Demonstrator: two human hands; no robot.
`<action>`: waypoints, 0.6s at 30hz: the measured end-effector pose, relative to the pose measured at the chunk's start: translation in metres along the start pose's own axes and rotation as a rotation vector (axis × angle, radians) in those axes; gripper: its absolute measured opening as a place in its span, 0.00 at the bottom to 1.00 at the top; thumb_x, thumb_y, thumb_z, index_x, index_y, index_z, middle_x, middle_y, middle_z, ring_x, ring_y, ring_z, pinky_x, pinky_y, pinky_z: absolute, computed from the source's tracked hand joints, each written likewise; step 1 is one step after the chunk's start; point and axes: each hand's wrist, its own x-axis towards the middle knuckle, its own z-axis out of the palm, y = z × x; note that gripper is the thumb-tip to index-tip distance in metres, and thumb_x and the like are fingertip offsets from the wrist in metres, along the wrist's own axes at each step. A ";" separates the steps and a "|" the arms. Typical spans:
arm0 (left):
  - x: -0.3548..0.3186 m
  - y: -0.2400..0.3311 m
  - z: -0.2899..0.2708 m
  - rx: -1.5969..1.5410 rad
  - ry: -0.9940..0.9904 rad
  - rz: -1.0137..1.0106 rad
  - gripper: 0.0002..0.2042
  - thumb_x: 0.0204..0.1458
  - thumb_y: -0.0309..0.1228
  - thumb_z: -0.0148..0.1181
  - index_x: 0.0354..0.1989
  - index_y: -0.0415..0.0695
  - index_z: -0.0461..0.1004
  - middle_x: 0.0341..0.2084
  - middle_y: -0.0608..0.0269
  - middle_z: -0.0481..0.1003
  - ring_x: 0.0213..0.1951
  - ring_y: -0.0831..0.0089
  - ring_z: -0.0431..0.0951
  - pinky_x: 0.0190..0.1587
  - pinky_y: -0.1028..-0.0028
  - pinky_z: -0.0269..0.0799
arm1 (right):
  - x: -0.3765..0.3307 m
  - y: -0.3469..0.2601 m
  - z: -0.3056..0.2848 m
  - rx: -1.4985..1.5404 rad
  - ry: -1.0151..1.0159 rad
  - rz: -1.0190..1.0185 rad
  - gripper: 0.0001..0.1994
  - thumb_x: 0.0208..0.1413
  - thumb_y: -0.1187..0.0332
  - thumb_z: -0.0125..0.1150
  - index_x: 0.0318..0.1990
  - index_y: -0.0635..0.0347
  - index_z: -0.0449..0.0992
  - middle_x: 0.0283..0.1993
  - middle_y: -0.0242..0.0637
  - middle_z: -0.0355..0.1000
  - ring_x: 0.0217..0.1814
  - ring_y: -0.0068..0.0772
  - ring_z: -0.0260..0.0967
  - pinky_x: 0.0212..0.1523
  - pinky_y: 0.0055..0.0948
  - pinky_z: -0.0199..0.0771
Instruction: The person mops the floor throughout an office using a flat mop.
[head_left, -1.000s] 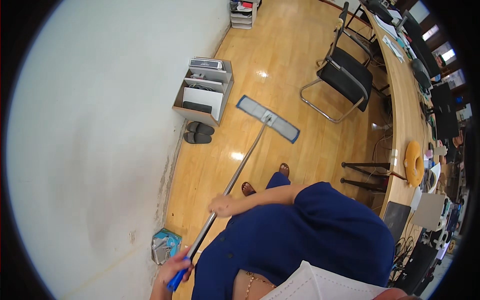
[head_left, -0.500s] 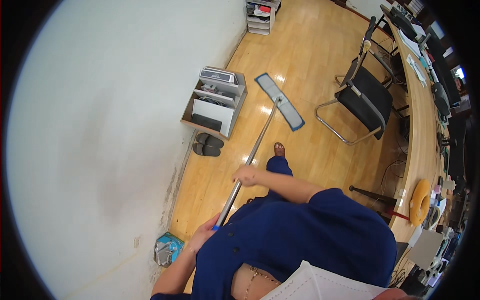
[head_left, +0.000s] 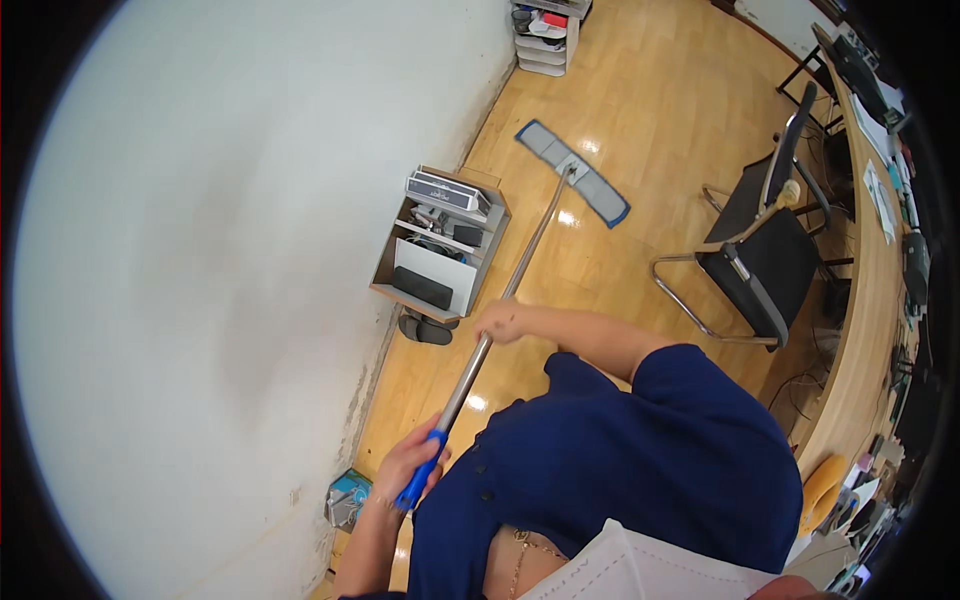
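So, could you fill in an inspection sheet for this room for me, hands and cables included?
Surface: glossy wooden floor, with light reflections.
Job's things: flat mop, its head on the floor.
Clutter: dark slippers by an open organizer holding assorted items; blue box near the wall.
Hands: left hand grips the blue handle end; right hand grips the metal pole.
Cables: dark cables below the desk.
Surroundings: marked pale wall, cluttered wooden desk, black chair.

slide sandals (head_left: 428,331) are lying beside a compartmented box (head_left: 491,243); a black cantilever armchair (head_left: 782,258) is standing near a wooden worktop (head_left: 866,335).
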 end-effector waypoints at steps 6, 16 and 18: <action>-0.084 0.067 0.009 0.007 0.149 -0.101 0.28 0.51 0.31 0.52 0.61 0.45 0.52 0.24 0.61 0.70 0.15 0.79 0.67 0.13 0.83 0.61 | 0.039 -0.091 -0.057 -0.031 -0.260 0.015 0.13 0.43 0.69 0.48 0.36 0.45 0.76 0.35 0.35 0.73 0.40 0.42 0.69 0.33 0.43 0.68; -0.090 0.095 -0.028 1.338 0.391 0.081 0.23 0.47 0.31 0.51 0.54 0.44 0.62 0.34 0.44 0.72 0.32 0.51 0.75 0.34 0.64 0.70 | 0.101 -0.072 -0.054 -0.017 -0.238 0.057 0.10 0.42 0.68 0.48 0.33 0.48 0.75 0.35 0.35 0.72 0.41 0.42 0.68 0.32 0.42 0.67; -0.055 0.076 -0.092 1.438 0.304 0.119 0.21 0.47 0.31 0.51 0.53 0.45 0.63 0.35 0.45 0.73 0.35 0.52 0.74 0.36 0.65 0.70 | 0.109 -0.048 -0.045 0.015 -0.199 0.064 0.10 0.41 0.68 0.48 0.33 0.48 0.74 0.35 0.36 0.72 0.41 0.43 0.68 0.32 0.42 0.67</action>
